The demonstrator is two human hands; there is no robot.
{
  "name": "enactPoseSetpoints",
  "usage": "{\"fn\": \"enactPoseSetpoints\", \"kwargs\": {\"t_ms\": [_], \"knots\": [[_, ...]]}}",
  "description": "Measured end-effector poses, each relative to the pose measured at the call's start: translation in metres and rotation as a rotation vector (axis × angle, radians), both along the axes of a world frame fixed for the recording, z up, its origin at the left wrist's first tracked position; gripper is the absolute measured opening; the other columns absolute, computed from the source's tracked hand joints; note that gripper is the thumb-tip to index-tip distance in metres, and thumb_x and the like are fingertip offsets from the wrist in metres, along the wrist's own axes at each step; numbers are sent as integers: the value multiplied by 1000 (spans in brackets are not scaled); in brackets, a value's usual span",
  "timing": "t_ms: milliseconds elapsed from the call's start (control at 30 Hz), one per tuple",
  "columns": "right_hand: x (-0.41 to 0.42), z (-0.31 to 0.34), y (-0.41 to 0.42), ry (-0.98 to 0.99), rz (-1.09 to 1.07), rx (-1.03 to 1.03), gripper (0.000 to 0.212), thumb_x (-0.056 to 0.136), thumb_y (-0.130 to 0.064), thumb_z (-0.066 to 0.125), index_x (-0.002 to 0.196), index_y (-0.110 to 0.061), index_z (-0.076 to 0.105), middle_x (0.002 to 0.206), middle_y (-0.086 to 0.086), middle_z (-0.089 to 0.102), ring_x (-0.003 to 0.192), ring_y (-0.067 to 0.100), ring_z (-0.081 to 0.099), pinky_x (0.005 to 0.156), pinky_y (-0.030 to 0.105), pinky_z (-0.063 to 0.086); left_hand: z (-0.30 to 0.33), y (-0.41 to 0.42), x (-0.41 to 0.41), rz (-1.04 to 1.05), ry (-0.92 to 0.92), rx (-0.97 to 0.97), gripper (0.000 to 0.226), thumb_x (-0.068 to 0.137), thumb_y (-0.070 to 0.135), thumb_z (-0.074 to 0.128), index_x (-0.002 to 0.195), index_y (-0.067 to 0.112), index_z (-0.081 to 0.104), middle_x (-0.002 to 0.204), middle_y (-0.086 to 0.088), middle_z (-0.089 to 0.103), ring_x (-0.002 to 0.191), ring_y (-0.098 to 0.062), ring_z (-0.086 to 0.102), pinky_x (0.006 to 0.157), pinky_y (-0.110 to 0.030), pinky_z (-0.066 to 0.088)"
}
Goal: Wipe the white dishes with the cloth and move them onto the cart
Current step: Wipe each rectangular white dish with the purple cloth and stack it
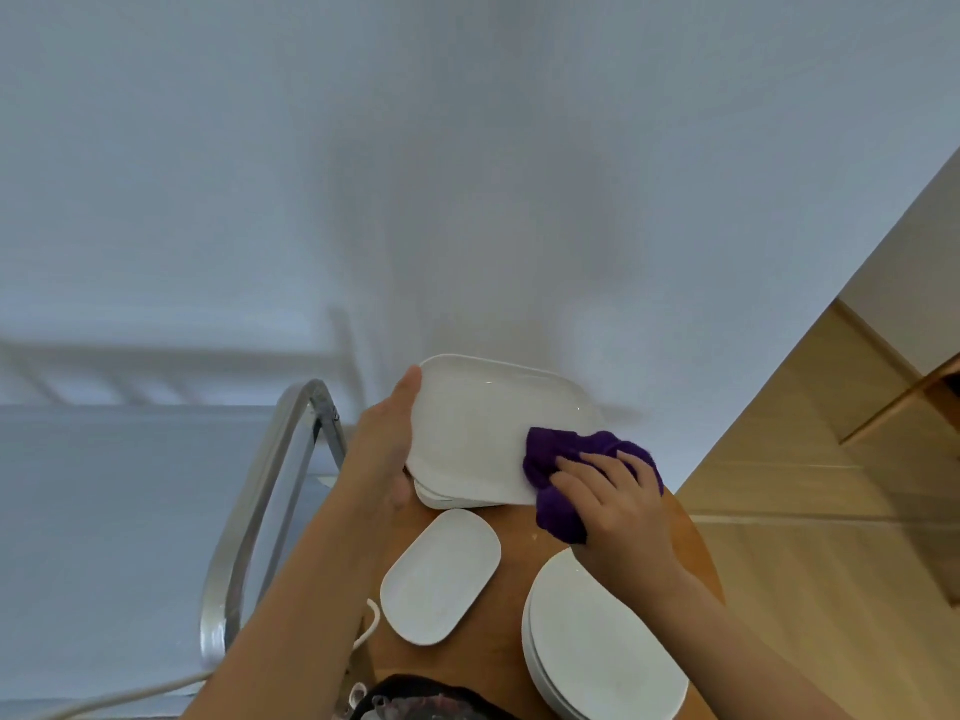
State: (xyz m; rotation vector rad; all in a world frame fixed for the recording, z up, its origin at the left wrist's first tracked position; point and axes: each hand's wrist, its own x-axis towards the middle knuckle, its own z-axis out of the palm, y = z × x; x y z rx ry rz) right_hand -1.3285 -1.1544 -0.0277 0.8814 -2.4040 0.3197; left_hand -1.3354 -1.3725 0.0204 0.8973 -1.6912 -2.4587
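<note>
My left hand [387, 441] grips the left edge of a large white rectangular dish [483, 428], held tilted above the round wooden table [511, 532]. My right hand [610, 504] presses a purple cloth [563, 472] against the dish's right lower corner. Under the held dish another white dish rim [441, 500] shows. A smaller white oblong dish [441, 574] lies on the table in the middle. A stack of white dishes [597, 641] sits at the lower right.
A metal cart handle [260, 491] curves up at the left, beside a grey cart surface [104, 511]. A white cable [130, 693] runs along the bottom left. Wooden floor [831, 485] lies to the right. The white wall fills the top.
</note>
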Motion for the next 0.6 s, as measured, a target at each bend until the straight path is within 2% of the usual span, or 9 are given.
{"fn": "enactPoseSetpoints", "kwargs": {"t_ms": [100, 167, 200, 267, 333, 400, 500, 600], "knots": [[-1, 9, -10, 24, -28, -168, 28, 53, -9, 88, 76, -9, 72, 69, 3, 69, 62, 25, 67, 70, 39, 54, 8, 9, 5, -26, 178, 256, 51, 72, 53, 62, 111, 20, 62, 104, -7, 71, 92, -23, 69, 65, -35, 58], [1, 14, -25, 25, -50, -243, 24, 57, -10, 85, 75, -9, 70, 63, 2, 65, 56, 23, 62, 65, 35, 53, 6, 28, 6, -46, 198, 231, 58, 63, 51, 69, 112, 23, 59, 105, -6, 69, 92, -22, 68, 66, -34, 57], [3, 16, -34, 16, -66, -270, 26, 55, -10, 86, 76, -9, 70, 62, 1, 64, 55, 23, 62, 64, 34, 53, 3, 43, 8, -50, 176, 171, 50, 69, 48, 69, 112, 24, 57, 106, -4, 69, 90, -21, 68, 67, -32, 56], [7, 16, -49, -12, -84, -300, 32, 52, -11, 88, 79, -11, 71, 66, 0, 66, 60, 20, 64, 65, 33, 53, -5, 65, 11, 15, 93, 51, 18, 89, 41, 58, 102, 28, 57, 101, -2, 67, 89, -20, 66, 71, -33, 55], [13, 8, -54, -23, -39, -247, 35, 57, -17, 88, 87, -14, 72, 80, -2, 71, 75, 20, 68, 74, 35, 53, -6, 63, 10, 134, 40, 55, 19, 96, 39, 47, 95, 25, 59, 96, -3, 67, 89, -22, 65, 79, -38, 54], [14, -5, -44, 16, 33, -132, 34, 65, -23, 84, 97, -15, 73, 99, 1, 73, 93, 23, 69, 83, 42, 53, -5, 46, 8, 159, 42, 50, 20, 97, 38, 46, 94, 22, 59, 94, -5, 67, 87, -24, 65, 77, -38, 54], [5, -13, -18, 108, 84, -30, 24, 78, -23, 68, 99, -13, 75, 109, 5, 71, 101, 28, 67, 86, 49, 52, -4, 20, 7, -48, 39, -59, 18, 98, 33, 47, 93, 20, 58, 92, -7, 69, 84, -26, 66, 72, -37, 54], [1, -7, -5, 144, 178, -1, 18, 73, -24, 76, 88, -14, 76, 102, 3, 73, 97, 27, 69, 85, 49, 51, -2, 9, 8, -256, -54, -87, 23, 98, 29, 47, 105, 12, 60, 95, -11, 71, 86, -29, 67, 75, -40, 55]]}}
